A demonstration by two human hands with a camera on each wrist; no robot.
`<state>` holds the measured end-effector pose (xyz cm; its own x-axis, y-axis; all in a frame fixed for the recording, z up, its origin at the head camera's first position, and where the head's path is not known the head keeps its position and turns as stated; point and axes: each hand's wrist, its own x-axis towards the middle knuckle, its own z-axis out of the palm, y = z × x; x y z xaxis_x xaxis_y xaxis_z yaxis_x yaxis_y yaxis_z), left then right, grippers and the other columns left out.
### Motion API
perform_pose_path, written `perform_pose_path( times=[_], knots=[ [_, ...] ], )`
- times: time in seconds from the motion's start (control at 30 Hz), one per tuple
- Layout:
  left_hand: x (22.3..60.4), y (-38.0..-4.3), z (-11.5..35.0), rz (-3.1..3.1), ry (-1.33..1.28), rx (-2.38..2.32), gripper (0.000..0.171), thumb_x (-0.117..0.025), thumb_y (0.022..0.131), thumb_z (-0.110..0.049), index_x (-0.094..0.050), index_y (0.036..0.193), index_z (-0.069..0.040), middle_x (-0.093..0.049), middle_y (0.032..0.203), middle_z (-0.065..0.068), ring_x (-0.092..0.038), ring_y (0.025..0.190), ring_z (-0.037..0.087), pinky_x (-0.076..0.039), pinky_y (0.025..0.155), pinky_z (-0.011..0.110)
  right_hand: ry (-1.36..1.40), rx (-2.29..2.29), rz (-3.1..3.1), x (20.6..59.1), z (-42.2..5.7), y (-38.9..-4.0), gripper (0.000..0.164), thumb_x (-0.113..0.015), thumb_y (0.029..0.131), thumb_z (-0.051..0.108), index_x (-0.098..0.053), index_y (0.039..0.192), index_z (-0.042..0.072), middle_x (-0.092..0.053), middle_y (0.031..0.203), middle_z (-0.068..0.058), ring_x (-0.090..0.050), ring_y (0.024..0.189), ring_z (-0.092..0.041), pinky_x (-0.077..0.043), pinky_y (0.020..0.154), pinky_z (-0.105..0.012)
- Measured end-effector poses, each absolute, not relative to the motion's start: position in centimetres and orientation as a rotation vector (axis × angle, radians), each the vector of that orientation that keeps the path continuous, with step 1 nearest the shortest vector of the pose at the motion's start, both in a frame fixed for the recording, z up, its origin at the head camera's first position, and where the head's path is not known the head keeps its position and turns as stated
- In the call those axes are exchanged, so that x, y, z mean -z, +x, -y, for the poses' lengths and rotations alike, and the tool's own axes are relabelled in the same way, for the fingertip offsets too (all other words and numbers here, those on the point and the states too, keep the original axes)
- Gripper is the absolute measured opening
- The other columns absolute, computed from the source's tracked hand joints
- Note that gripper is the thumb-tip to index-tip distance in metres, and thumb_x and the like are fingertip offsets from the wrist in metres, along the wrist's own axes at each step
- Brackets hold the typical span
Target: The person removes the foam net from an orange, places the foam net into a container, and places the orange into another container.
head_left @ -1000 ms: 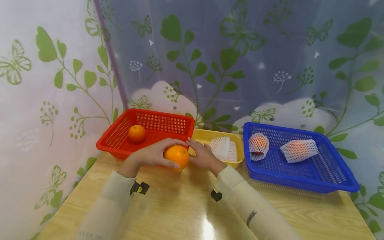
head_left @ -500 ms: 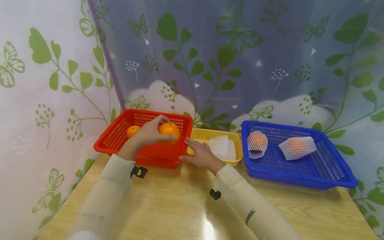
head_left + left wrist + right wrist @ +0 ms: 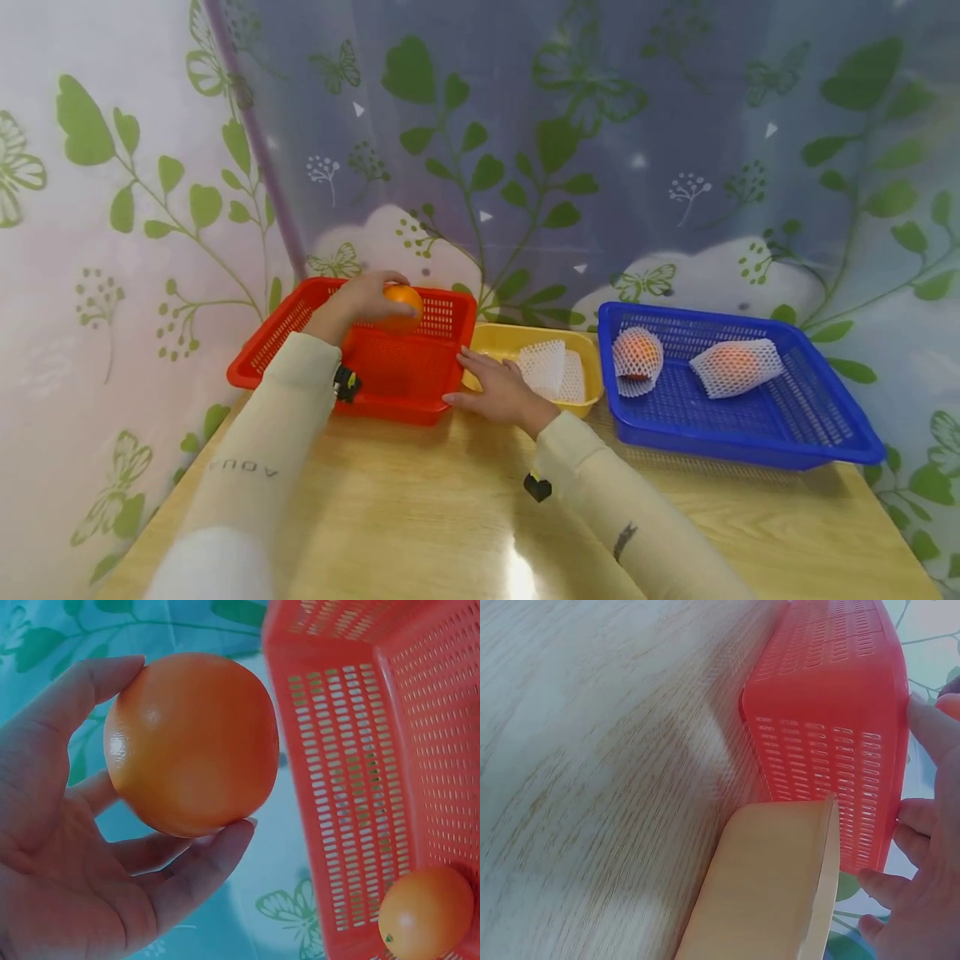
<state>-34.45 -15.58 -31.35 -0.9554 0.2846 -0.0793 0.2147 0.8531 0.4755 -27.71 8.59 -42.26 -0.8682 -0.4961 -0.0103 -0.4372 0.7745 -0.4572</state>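
My left hand (image 3: 360, 300) grips a bare orange (image 3: 405, 304) over the back part of the red basket (image 3: 393, 412). In the left wrist view the thumb and fingers curl round the orange's near side. Another orange (image 3: 426, 911) lies in the red basket; from the head view the left hand and forearm hide it. My right hand (image 3: 501, 392) stays at the basket's right side, with extended fingertips (image 3: 922, 724) on the red rim and nothing gripped.
Beside the red basket stands a yellow basket (image 3: 495, 340) with white foam nets (image 3: 543, 367) in it. Further right, a blue basket (image 3: 712, 433) holds two net-wrapped fruits, one round (image 3: 637, 354) and one lying sideways (image 3: 735, 367). All three baskets stand on a wooden table (image 3: 420, 508) before a patterned curtain.
The left hand has carried its orange from in front of the baskets, back and left over the red one. The right hand has shifted slightly and now rests at the red rim.
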Motion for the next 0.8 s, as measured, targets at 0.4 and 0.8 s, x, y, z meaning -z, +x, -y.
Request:
perform_pose_path(
  times=[0.4,0.8],
  knots=[
    [32.8,-37.7,14.9,-2.933,0.185,-0.734,0.062,-0.068,0.088,-0.038,-0.045,0.131,0.0,-0.053,0.125,0.023,-0.051,0.107,0.038,-0.045,0.094,0.051,-0.734,0.649,-2.85,41.8,-9.3,-28.3,0.082,-0.055,0.09,0.06,-0.031,0.152,0.012,-0.023,0.159,0.0,-0.025,0.145,-0.022,-0.012,0.116,-0.055],
    [37.2,-38.2,16.7,-2.989,-0.033,-0.856,0.062,-0.069,0.088,-0.029,-0.042,0.133,0.005,-0.051,0.123,0.028,-0.052,0.108,0.044,-0.044,0.094,0.055,-0.727,0.718,-2.806,42.1,-9.0,-27.8,0.083,-0.058,0.088,0.059,-0.032,0.153,0.014,-0.025,0.159,0.002,-0.024,0.145,-0.018,-0.009,0.116,-0.056]
  ],
)
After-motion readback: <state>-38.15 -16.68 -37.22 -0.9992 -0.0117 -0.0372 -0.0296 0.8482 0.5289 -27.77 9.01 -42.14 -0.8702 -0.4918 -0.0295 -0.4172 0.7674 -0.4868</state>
